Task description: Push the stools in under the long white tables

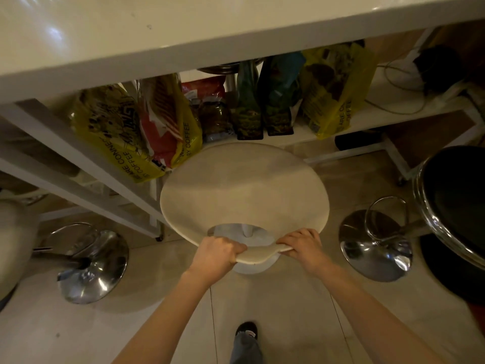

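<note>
Left hand [219, 252] and right hand [301, 246] curl round the near rim of the beige stool [244, 190], its far edge under the white table [131, 35]. At twelve o'clock, coffee bags [126, 132] on a shelf [367, 116]; chrome stool bases at nine [91, 266] and three [375, 248].

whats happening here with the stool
A person grips the near rim of a beige stool with both hands, the left hand and right hand either side of its cut-out handle. The seat's far edge sits close to the white table, in front of a low shelf holding coffee bags. Most of the seat is not yet under the table. Two chrome-based stools stand to either side, also out.
</note>
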